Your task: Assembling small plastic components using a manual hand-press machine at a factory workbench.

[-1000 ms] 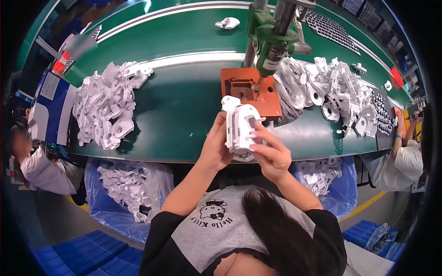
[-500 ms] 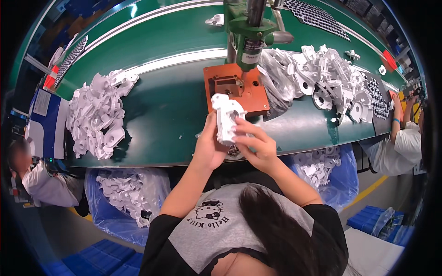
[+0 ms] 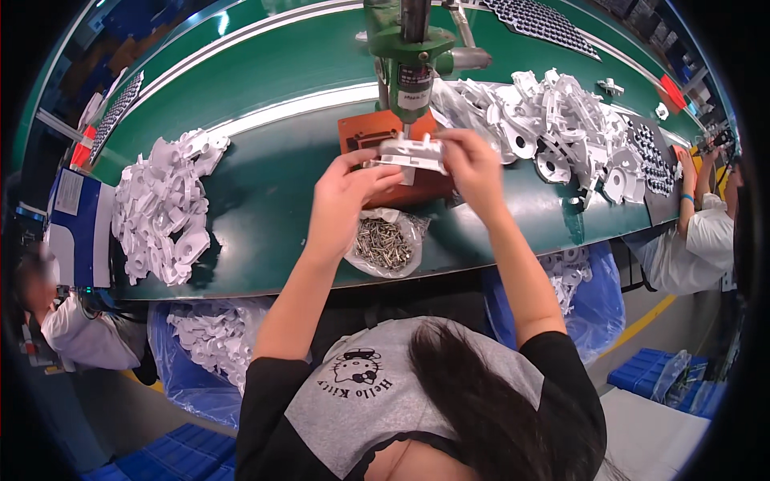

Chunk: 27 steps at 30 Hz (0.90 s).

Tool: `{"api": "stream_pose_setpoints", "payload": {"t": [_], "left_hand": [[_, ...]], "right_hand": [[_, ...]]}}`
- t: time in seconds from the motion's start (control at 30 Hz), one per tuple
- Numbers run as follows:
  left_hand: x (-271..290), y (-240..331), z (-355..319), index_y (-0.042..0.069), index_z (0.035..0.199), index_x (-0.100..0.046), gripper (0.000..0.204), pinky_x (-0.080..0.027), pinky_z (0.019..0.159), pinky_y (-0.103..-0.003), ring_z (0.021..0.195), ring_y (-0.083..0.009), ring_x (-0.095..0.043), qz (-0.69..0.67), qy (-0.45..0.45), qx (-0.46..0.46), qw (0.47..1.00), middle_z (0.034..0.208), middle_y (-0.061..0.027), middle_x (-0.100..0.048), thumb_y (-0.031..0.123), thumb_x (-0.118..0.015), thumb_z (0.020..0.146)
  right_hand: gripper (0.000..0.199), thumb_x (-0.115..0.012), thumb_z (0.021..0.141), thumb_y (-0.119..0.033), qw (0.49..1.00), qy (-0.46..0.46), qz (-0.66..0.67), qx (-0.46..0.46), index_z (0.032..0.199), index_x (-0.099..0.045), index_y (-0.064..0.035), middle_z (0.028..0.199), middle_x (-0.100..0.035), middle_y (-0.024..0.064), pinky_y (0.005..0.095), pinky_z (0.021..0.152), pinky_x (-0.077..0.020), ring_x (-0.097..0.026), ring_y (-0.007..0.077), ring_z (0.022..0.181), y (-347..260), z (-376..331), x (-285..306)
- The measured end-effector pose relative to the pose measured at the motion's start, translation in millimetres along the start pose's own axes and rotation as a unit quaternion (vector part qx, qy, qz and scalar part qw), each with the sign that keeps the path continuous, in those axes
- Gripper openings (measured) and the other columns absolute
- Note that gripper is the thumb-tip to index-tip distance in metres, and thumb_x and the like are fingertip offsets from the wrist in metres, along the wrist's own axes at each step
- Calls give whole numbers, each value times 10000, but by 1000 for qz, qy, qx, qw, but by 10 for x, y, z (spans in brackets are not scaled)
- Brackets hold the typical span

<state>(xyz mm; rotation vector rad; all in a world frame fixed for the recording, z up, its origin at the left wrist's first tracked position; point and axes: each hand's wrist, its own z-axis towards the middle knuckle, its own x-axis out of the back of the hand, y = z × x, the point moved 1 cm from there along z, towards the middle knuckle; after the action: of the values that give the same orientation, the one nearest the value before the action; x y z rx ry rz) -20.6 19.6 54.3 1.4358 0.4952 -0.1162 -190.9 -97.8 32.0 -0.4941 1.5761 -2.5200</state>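
Note:
Between my two hands, a white molded plastic part (image 3: pixel 411 154) is held over the orange fixture block (image 3: pixel 361 131), under the spindle of a green bench press (image 3: pixel 411 60). My left hand (image 3: pixel 346 190) grips its left end, fingers reaching along the near side. At the right end, my right hand (image 3: pixel 475 166) pinches the part between thumb and fingers. Whether the part touches the fixture I cannot tell, since the hands and part cover most of the block. A clear plastic bag of small metal screws (image 3: pixel 385 244) lies on the green bench just in front of me.
Heaps of white plastic parts lie on the bench at left (image 3: pixel 160 208) and right (image 3: pixel 561 132). Blue lined bins with more parts stand below the edge, one at left (image 3: pixel 192 393). Black trays of small round pieces (image 3: pixel 651 160) lie farther right. Co-workers sit at both sides.
Both hands have moved up and forward with the white part, from above the bench edge to the fixture. The part has been turned sideways. The screw bag has come into fuller view.

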Motion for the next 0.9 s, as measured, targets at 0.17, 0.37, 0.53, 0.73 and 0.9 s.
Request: {"api": "stream_pose_setpoints", "payload": {"t": [0.17, 0.37, 0.53, 0.73, 0.9], "left_hand": [[-110, -242, 153, -16, 1134, -331, 258, -527, 859, -371, 938, -271, -641, -22, 41, 14, 999, 1047, -230, -579, 64, -478, 937], [-108, -188, 55, 50, 1309, -173, 444, -581, 697, -346, 894, -290, -664, -27, 44, 47, 998, 1113, -232, -538, 177, -440, 978], [-46, -317, 3, 64, 1320, -167, 424, -587, 731, -407, 962, -342, -639, -27, 58, 33, 997, 1222, -249, -470, 128, -404, 974], [92, -281, -14, 3, 1349, -185, 450, -584, 722, -365, 933, -307, -652, -138, 94, 82, 982, 1143, -237, -534, 183, -381, 986], [133, -193, -30, -47, 1263, -331, 381, -585, 709, -383, 959, -316, -648, -100, 52, 116, 987, 1107, -219, -576, 211, -376, 986]], "right_hand": [[109, -583, 805, -18, 990, -59, -98, 78, 901, -628, 9, 844, -606, 100, 292, 709, -459, -587, 211, 773, 64, 90, -236], [92, -582, 785, -3, 988, -104, -38, 110, 870, -615, 2, 975, -575, 103, 287, 724, -454, -574, 194, 851, 63, -10, -184], [80, -633, 798, -49, 985, -161, -29, 52, 850, -585, -11, 1124, -537, 76, 223, 655, -431, -531, 97, 790, -169, -146, -206], [111, -657, 800, -53, 977, -204, -37, 51, 856, -568, -18, 1192, -560, 87, 236, 648, -442, -561, 126, 830, -237, -195, -229], [128, -647, 792, 18, 977, -180, -28, 114, 863, -542, 3, 1218, -563, 116, 254, 723, -470, -565, 204, 1107, -189, -220, -286]]}}
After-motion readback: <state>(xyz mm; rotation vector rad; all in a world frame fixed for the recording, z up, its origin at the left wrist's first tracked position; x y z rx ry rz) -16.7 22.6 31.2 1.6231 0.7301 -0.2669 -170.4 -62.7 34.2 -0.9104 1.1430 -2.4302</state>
